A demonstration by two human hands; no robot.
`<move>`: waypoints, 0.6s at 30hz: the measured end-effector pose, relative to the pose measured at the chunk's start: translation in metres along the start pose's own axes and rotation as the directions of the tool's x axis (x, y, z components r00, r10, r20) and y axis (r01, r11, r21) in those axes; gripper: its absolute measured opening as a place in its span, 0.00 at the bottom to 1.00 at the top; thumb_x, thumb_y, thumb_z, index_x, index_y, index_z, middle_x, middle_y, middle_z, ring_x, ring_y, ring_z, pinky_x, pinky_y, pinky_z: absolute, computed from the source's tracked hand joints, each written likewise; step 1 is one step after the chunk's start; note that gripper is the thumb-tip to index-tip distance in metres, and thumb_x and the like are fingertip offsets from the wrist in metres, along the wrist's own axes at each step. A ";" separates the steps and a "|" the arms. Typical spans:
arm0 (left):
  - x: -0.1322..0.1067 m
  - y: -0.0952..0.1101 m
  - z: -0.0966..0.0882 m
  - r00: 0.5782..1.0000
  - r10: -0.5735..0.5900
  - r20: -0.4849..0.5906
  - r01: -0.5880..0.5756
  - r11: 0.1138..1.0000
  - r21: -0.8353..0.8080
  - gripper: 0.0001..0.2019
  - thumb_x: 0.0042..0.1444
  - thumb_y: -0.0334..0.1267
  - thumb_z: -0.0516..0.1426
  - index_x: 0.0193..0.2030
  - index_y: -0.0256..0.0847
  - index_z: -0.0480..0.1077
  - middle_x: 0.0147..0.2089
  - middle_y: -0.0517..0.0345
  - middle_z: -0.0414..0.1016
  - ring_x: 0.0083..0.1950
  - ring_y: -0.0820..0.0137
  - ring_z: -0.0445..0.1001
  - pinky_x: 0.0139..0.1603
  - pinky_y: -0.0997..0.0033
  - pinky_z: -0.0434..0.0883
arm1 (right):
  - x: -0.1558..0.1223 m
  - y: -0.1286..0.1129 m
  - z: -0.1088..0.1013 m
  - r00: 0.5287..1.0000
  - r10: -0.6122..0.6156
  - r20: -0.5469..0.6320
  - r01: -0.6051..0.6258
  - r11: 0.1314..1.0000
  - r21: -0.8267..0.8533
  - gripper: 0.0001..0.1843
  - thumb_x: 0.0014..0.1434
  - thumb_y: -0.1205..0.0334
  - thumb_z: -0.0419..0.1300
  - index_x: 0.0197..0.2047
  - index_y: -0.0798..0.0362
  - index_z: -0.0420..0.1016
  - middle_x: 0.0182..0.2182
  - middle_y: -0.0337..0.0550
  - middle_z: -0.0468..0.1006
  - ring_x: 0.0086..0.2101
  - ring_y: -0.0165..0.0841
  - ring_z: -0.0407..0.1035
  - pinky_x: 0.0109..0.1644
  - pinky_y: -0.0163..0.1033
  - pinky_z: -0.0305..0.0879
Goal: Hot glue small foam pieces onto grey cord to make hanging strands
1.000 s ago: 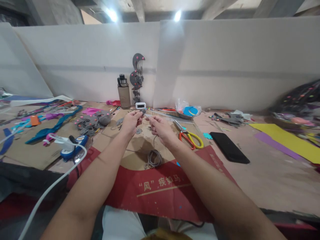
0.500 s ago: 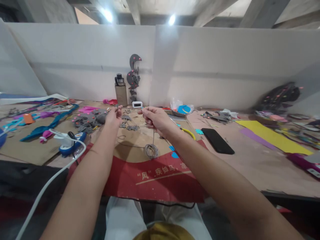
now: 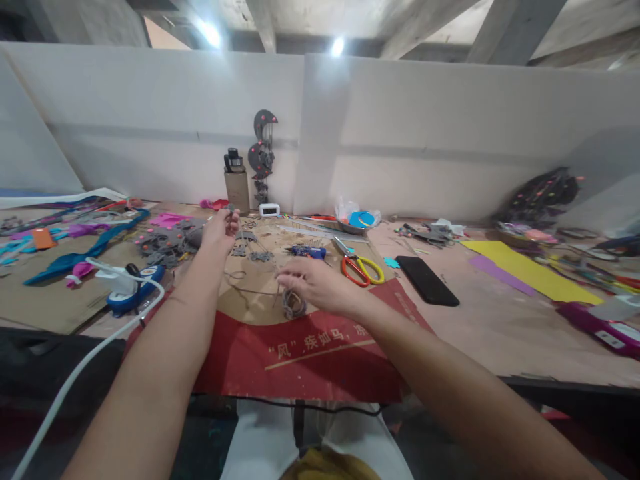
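My right hand [image 3: 313, 283] is low over the brown paper, its fingers pinched together on a thin grey cord. The cord's coil [image 3: 293, 305] lies just below these fingers, partly hidden by them. A loose end trails left across the paper. Further back on the left, my left hand [image 3: 221, 228] is raised with fingers curled; a small grey bit shows at its fingertips, too small to name. Grey cut-out pieces [image 3: 260, 255] with strings lie right of that hand. Scissors [image 3: 357, 263] with red and yellow handles rest beyond my right hand.
A red-and-brown paper sheet [image 3: 320, 373] covers the table's front. To the right lies a black phone [image 3: 427, 280]. At left are a blue power strip [image 3: 135, 290] with a white cable and grey pieces with pink dots [image 3: 170, 241]. A bottle [image 3: 237, 190] stands by the wall.
My right hand has come down toward me to the cord coil, uncovering the scissors and a blue-handled tool behind it. My left hand stays raised in nearly the same place.
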State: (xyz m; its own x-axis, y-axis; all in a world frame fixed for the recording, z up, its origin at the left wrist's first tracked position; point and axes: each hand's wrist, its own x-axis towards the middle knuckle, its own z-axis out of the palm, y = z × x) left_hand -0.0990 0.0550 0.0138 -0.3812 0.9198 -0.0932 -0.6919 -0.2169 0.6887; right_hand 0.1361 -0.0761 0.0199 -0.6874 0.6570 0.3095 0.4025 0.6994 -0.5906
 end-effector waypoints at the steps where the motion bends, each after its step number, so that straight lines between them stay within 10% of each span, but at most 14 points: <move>1: -0.005 -0.004 0.003 0.998 0.004 0.062 -0.008 0.997 0.071 0.06 0.55 0.23 0.51 0.29 0.33 0.66 0.24 0.56 0.74 0.19 0.84 0.67 0.13 0.91 0.57 | -0.001 0.009 -0.004 0.991 0.063 -0.114 -0.058 0.997 0.052 0.16 0.63 0.54 0.50 0.36 0.53 0.76 0.33 0.43 0.76 0.35 0.31 0.68 0.40 0.37 0.61; 8: -0.036 -0.027 0.020 0.954 -0.112 0.279 0.024 0.953 0.302 0.04 0.53 0.25 0.54 0.28 0.31 0.69 0.25 0.53 0.74 0.19 0.82 0.67 0.14 0.89 0.59 | -0.002 0.069 -0.036 0.749 0.336 -0.570 -0.310 0.939 0.146 0.12 0.59 0.59 0.51 0.39 0.54 0.73 0.31 0.42 0.75 0.31 0.31 0.68 0.37 0.37 0.62; 14: -0.038 -0.020 0.023 0.960 -0.127 0.250 0.109 0.990 0.084 0.07 0.56 0.24 0.52 0.29 0.32 0.68 0.27 0.54 0.74 0.20 0.84 0.67 0.18 0.91 0.64 | -0.017 0.087 -0.038 0.721 0.326 -0.612 -0.419 0.908 -0.011 0.15 0.58 0.64 0.48 0.41 0.55 0.74 0.35 0.45 0.78 0.35 0.33 0.70 0.41 0.37 0.63; 18: -0.042 -0.015 0.025 0.964 -0.071 0.255 0.062 0.997 0.044 0.07 0.57 0.24 0.52 0.29 0.31 0.68 0.26 0.54 0.74 0.20 0.84 0.68 0.17 0.90 0.64 | -0.030 0.109 -0.040 0.765 0.385 -0.516 -0.603 0.709 -0.365 0.17 0.58 0.67 0.46 0.42 0.58 0.75 0.41 0.54 0.78 0.42 0.37 0.70 0.46 0.40 0.61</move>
State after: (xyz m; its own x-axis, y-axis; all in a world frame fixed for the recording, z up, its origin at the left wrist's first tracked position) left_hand -0.0574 0.0282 0.0259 -0.1620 0.9858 0.0443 -0.6865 -0.1449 0.7125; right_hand 0.2247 -0.0087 -0.0244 -0.0590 0.9170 0.3945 0.9208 0.2027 -0.3333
